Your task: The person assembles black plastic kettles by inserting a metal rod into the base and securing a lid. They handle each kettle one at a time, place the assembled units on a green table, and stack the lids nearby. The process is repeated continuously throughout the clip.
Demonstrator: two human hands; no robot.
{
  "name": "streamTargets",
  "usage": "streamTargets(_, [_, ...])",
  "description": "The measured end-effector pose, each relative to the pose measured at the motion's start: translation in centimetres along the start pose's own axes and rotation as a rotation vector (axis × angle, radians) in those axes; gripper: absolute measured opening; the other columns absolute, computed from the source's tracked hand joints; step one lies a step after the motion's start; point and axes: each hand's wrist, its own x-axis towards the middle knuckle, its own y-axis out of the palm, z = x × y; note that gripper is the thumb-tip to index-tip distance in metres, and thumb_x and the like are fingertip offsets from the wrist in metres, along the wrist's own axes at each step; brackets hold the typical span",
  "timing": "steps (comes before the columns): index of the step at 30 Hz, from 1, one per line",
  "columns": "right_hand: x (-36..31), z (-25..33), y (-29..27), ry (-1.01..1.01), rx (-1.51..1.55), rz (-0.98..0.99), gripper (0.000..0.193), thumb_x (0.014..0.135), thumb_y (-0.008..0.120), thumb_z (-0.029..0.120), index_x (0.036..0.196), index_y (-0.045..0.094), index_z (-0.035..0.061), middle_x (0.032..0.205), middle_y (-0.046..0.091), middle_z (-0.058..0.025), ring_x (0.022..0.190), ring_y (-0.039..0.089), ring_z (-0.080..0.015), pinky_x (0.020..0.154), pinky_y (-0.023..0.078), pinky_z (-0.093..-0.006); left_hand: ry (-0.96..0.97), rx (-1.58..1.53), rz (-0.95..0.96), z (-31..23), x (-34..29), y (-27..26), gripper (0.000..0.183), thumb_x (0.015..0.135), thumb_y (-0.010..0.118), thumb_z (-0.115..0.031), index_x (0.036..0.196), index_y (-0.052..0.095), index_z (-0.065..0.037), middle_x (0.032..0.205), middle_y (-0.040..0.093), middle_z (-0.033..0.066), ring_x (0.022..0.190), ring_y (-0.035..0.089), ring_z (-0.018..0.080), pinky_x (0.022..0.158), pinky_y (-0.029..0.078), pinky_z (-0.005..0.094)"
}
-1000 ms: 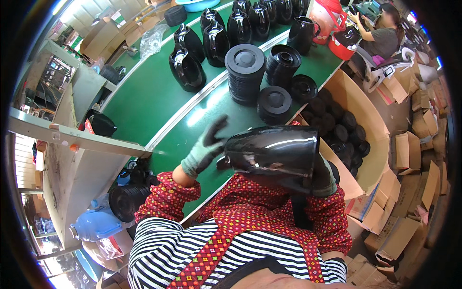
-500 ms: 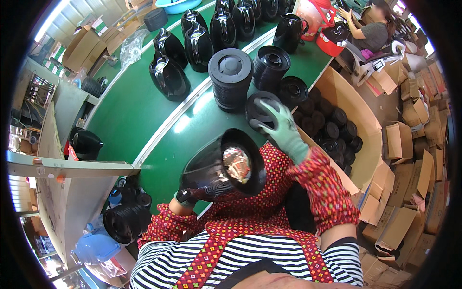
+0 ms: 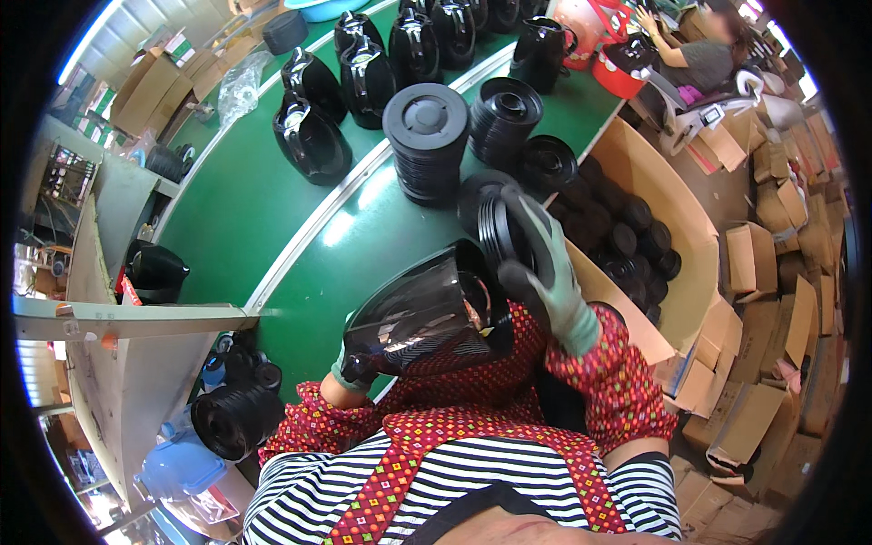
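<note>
My left hand, in a pale green glove, grips the narrow end of a glossy black jug body. Most of those fingers are hidden behind it. The jug lies tilted on its side, its wide open end facing right. Close to that opening, my right hand, gloved in green with dark fingertips, holds a round black ridged base on edge. A small gap separates base and jug. Another round black piece shows just behind the held base. Beyond stand a tall stack of black discs and a shorter stack of ringed discs.
Several black jugs stand on the green bench, split by a pale rail. A cardboard box of round black parts sits at right. A post crosses at left. Another person sits at far right.
My right hand has lifted the base from beside the stacks and brought it nearer, turned on edge. The jug's open end has turned right, hiding its shiny inside. The view has shifted slightly.
</note>
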Motion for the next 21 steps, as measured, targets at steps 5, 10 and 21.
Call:
streamTargets(5, [-5.2,4.6,-2.1,0.048,0.141,0.005,0.093,0.092,0.073,0.058,0.162,0.043,0.0033,0.165,0.043,-0.0204,0.152,0.036,-0.0391,0.126,0.026,-0.0487,0.027,0.126,0.081,-1.4,1.3,2.6,0.063,0.104,0.065,-0.025,0.16,0.042,-0.005,0.159,0.053,0.0147,0.144,0.054,0.0254,0.127,0.035,0.0502])
streamTargets(10, [-8.0,5.9,-3.5,0.092,0.235,-0.053,0.094,0.094,0.071,0.062,0.162,0.044,0.0032,0.165,0.04,-0.0231,0.152,0.036,-0.0409,0.125,0.027,-0.0501,0.039,0.168,0.154,-1.5,3.1,4.8,0.062,0.105,0.064,-0.028,0.159,0.044,-0.006,0.158,0.054,0.0143,0.144,0.054,0.0252,0.128,0.033,0.0517])
streamTargets(21, [-10.9,5.0,-4.2,0.034,0.363,-0.114,0.097,0.092,0.072,0.057,0.162,0.037,0.0003,0.165,0.033,-0.0273,0.151,0.037,-0.0422,0.125,0.029,-0.0501,0.299,0.882,0.171,-1.4,4.2,2.7,0.061,0.098,0.075,-0.029,0.15,0.056,-0.004,0.146,0.066,0.0117,0.137,0.061,0.0237,0.127,0.037,0.0527])
